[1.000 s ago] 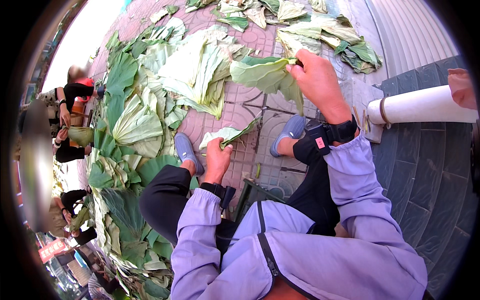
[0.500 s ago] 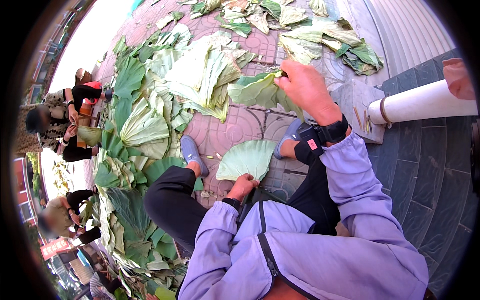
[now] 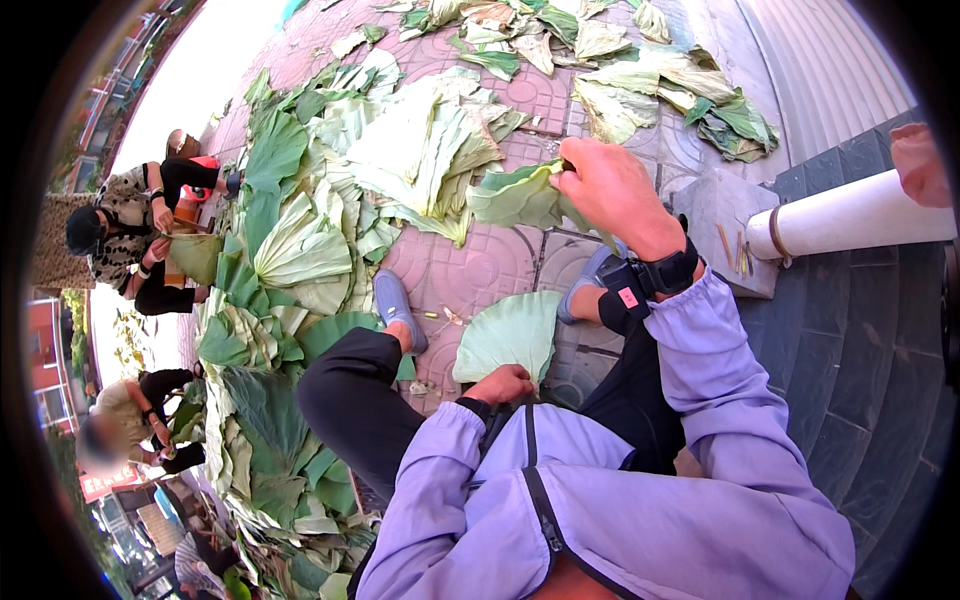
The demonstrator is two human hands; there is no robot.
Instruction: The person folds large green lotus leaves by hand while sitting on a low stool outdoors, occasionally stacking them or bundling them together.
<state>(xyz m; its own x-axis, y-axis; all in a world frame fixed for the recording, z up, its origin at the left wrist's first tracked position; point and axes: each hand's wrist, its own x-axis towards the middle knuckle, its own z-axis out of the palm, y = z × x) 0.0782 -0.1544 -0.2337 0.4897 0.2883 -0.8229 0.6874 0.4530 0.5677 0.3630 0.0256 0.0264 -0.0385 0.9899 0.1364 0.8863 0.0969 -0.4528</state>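
Observation:
My left hand (image 3: 503, 384) is closed on the near edge of a pale green lotus leaf (image 3: 508, 335), which fans out between my knees above the paving. Its fingertips are partly hidden. Farther forward, my right hand (image 3: 612, 195) pinches a second, folded lotus leaf (image 3: 518, 198) by its edge. That leaf hangs to the left of the hand, its underside pale and veined, with part of it behind the fingers. A big heap of layered lotus leaves (image 3: 300, 250) lies at the left, just past my left shoe.
Faded lotus leaves (image 3: 620, 100) lie scattered at the far side. To the right stand a stone block (image 3: 715, 215) with thin sticks on it and a white pipe (image 3: 850, 215). Two people (image 3: 125, 230) sit with leaves beyond the heap. Dark tiles (image 3: 850, 370) run along the right.
The whole view has shifted a little, so the scene sits further right. My right hand and its leaf have come slightly nearer to me. Both hands keep their leaves.

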